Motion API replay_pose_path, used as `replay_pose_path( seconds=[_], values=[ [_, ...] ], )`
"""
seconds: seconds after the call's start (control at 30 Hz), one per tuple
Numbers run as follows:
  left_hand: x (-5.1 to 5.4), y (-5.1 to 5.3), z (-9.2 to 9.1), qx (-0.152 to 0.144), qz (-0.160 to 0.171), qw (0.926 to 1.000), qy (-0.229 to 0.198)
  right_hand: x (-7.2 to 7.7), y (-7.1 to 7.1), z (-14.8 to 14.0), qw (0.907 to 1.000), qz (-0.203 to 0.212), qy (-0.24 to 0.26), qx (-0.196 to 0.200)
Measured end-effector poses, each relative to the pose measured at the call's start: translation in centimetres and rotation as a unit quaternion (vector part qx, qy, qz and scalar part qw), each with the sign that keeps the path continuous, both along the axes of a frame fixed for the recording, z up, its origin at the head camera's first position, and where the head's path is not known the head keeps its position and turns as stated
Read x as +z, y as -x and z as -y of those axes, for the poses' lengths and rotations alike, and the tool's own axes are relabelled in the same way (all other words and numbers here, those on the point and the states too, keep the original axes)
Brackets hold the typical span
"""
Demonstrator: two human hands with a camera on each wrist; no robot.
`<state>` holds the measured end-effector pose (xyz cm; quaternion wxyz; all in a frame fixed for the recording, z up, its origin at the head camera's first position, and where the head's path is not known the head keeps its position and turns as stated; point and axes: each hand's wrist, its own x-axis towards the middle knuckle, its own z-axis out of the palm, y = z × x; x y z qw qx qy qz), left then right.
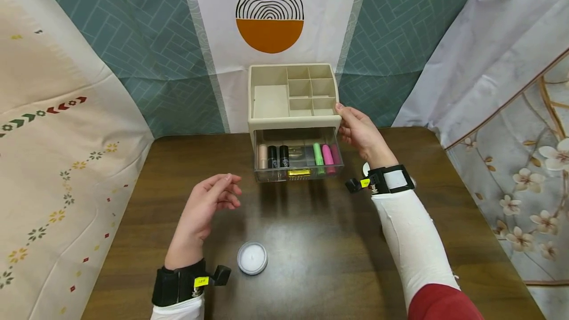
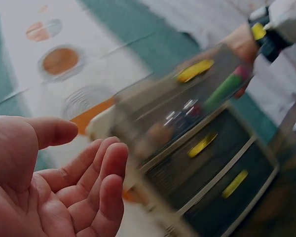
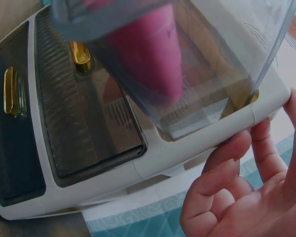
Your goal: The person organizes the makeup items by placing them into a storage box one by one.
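A cream makeup organizer (image 1: 294, 122) stands at the back of the table, its clear top drawer (image 1: 284, 177) pulled out. Inside the drawer are a beige tube (image 1: 263, 156), two black tubes (image 1: 272, 156), a green tube (image 1: 318, 157) and a pink tube (image 1: 327, 156). My right hand (image 1: 361, 132) holds the organizer's right side near the upper front corner; in the right wrist view its curled fingers (image 3: 227, 155) touch the side edge. My left hand (image 1: 208, 206), fingers loosely bent, hovers left of the drawer with nothing in it. A round white-topped container (image 1: 252, 258) lies nearer me.
Compartments (image 1: 311, 90) divide the organizer's top. Two dark lower drawers with gold handles (image 2: 235, 184) are pushed in. Part of a white round thing (image 1: 366, 169) shows behind my right wrist. Patterned cloth (image 1: 173, 53) hangs behind the wooden table (image 1: 311, 280).
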<state>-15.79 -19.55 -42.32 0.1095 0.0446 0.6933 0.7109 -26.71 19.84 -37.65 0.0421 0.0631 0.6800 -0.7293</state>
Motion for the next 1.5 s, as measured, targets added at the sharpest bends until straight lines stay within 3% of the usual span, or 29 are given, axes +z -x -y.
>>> replay_pose_path(
  seconds=[0.2, 0.27, 0.33, 0.43, 0.53, 0.6, 0.67, 0.73, 0.97, 1.23, 1.5],
  values=[
    [0.0, 1.1, 4.5, 0.051, -0.007, 0.9978, 0.042, 0.2, -0.1, -0.2, 1.0000, 0.002, -0.007, -0.003],
    [-0.2, 1.7, 5.8, 0.060, -0.009, 0.9949, 0.081, 0.2, -0.1, -0.2, 0.9999, 0.004, -0.011, -0.003],
    [-0.5, 2.3, 6.8, 0.059, -0.015, 0.9874, 0.146, 0.2, -0.1, -0.3, 0.9999, 0.004, -0.013, -0.002],
    [-1.1, 3.0, 8.1, 0.040, -0.020, 0.9646, 0.260, 0.2, -0.1, -0.2, 0.9999, 0.004, -0.012, 0.000],
    [-1.9, 3.5, 8.9, 0.004, -0.030, 0.9309, 0.364, 0.0, -0.1, -0.2, 1.0000, 0.003, -0.008, 0.003],
    [-2.4, 3.8, 9.4, -0.020, -0.036, 0.9116, 0.409, 0.0, -0.1, -0.2, 1.0000, 0.003, -0.002, 0.003],
    [-3.0, 4.1, 9.8, -0.042, -0.035, 0.8980, 0.437, -0.1, 0.0, -0.2, 1.0000, 0.003, 0.001, 0.003],
    [-3.4, 4.3, 10.0, -0.058, -0.029, 0.8929, 0.446, -0.1, 0.0, -0.2, 1.0000, 0.002, 0.004, 0.004],
    [-4.6, 5.0, 10.6, -0.096, -0.017, 0.8866, 0.452, -0.2, 0.1, -0.3, 1.0000, 0.002, 0.000, 0.009],
    [-5.9, 5.4, 11.1, -0.107, -0.004, 0.8753, 0.471, -0.3, 0.2, -0.2, 0.9996, -0.001, -0.025, 0.012],
    [-5.8, 5.6, 11.2, -0.116, -0.007, 0.8571, 0.502, -0.3, 0.3, -0.2, 0.9999, 0.000, -0.012, 0.008]
  ],
)
